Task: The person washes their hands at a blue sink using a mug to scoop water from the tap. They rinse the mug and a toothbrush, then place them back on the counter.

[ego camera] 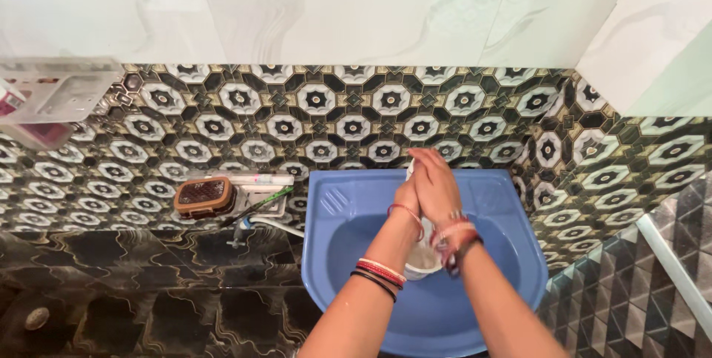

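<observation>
Over a blue wall-mounted basin (348,213) my two hands are pressed together, palm against palm, fingers pointing away from me. My right hand (437,184) lies on top and covers most of my left hand (406,196). Both wrists carry red, white and dark bangles. A white tap (424,258) stands behind and under the hands, mostly hidden by them. Whether anything lies between the palms is hidden.
A brown soap dish (204,196) sits on a small wall shelf (259,180) left of the basin, with a toothbrush beside it. A clear plastic rack (55,98) hangs at the far left. Patterned tiles cover the wall; a floor drain (35,319) lies at the bottom left.
</observation>
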